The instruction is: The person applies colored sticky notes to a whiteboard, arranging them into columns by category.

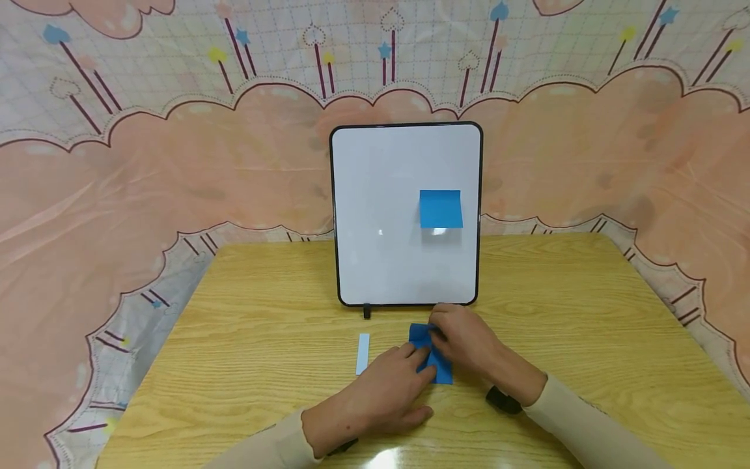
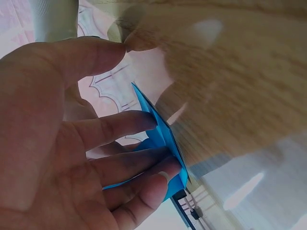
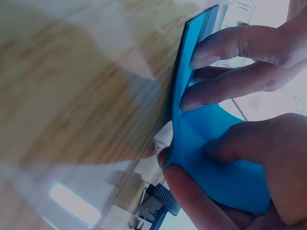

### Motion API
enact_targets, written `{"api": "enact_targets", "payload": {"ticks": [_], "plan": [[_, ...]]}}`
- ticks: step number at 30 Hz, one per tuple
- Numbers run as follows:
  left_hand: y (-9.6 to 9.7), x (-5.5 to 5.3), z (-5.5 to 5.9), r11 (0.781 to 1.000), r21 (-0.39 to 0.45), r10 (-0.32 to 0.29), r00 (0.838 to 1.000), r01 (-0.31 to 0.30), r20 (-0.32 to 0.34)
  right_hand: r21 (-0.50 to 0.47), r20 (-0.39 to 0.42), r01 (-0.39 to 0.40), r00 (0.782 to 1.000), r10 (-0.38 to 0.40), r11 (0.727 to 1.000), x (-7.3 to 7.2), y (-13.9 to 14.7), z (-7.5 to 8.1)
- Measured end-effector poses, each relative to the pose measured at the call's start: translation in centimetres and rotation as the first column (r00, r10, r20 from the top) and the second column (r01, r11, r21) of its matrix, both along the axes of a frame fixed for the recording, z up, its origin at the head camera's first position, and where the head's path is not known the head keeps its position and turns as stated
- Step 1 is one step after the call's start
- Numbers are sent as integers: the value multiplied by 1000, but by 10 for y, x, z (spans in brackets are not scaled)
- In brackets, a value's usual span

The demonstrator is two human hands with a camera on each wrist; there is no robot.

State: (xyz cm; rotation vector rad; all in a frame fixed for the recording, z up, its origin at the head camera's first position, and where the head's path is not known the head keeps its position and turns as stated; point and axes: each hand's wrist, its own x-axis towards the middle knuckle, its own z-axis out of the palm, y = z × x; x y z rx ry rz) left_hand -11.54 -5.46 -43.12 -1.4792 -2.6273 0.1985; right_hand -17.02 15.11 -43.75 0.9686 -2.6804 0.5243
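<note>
A blue sticky note pad lies on the wooden table in front of the whiteboard. Fingertips of my left hand press down on the pad, fairly straight, with the thumb apart from it in the left wrist view. My right hand pinches the far edge of the top blue sheet between thumb and fingers. That sheet bends up and curls away from the pad, as the right wrist view shows. Part of the pad is hidden under both hands.
An upright whiteboard with a black frame stands behind the hands. One blue sticky note hangs on its right half. A small black foot juts out below, and a pale strip lies left of the pad.
</note>
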Motion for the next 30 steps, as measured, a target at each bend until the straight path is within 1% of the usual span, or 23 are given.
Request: {"api": "enact_targets", "payload": {"ticks": [5,8,12,18,21,25,30], "plan": [[1,0,0,1000,2,7,1000,-7,10,-53,-8,53,999,-53,997,-1,3,4],[1,1,-1,1000,0,12,1000,-12,14,-81,-48,69,996,-73,994,-3,7,9],[1,2,-2,1000,4,13,1000,-13,13,-119,-98,54,993,-66,991,-3,10,12],[2,3,-4,1000,5,21,1000,-21,9,-143,-164,28,985,-52,989,-4,12,10],[2,3,-4,1000,-5,23,1000,-23,7,-140,-203,28,978,-56,990,-4,12,10],[2,3,-6,1000,-9,23,1000,-23,-2,-136,-270,17,961,-53,991,-4,13,10],[2,4,-7,1000,-5,25,1000,-25,-2,-168,-336,-9,941,-49,986,-5,13,10]]}}
